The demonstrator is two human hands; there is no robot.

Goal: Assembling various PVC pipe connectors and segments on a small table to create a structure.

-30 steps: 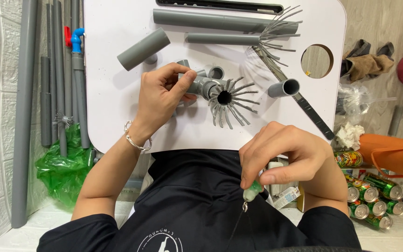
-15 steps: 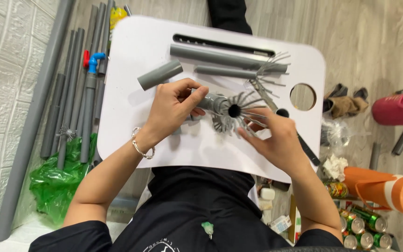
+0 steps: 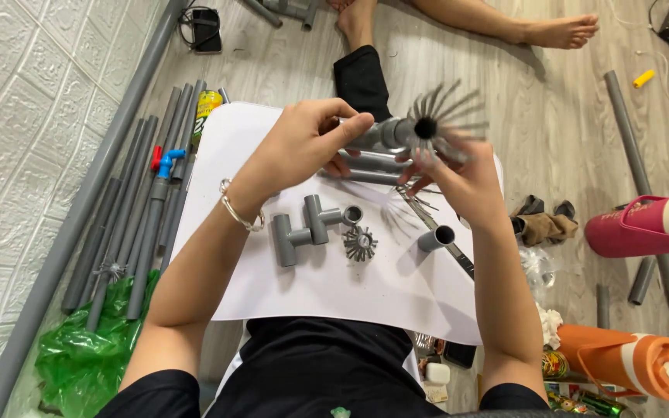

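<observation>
The white worktop (image 3: 296, 302) fills the middle of the frame over my lap, with long grey pipes (image 3: 145, 209) lying on the floor at the left edge. Above the worktop's upper part I hold up the grey pipe piece (image 3: 385, 135), its end cut into thin strips that fan out like spokes. My left hand (image 3: 303, 151) has its fingers closed round the uncut stem; my right hand (image 3: 458, 174) is spread loosely under the fan, fingertips touching the strips. I judge I am at the shaping step, spreading the strips evenly, so the next move calls for a steady stem and gentle bending. On the worktop lie grey T-joints (image 3: 303, 228) and a small cut ring (image 3: 360, 243).
</observation>
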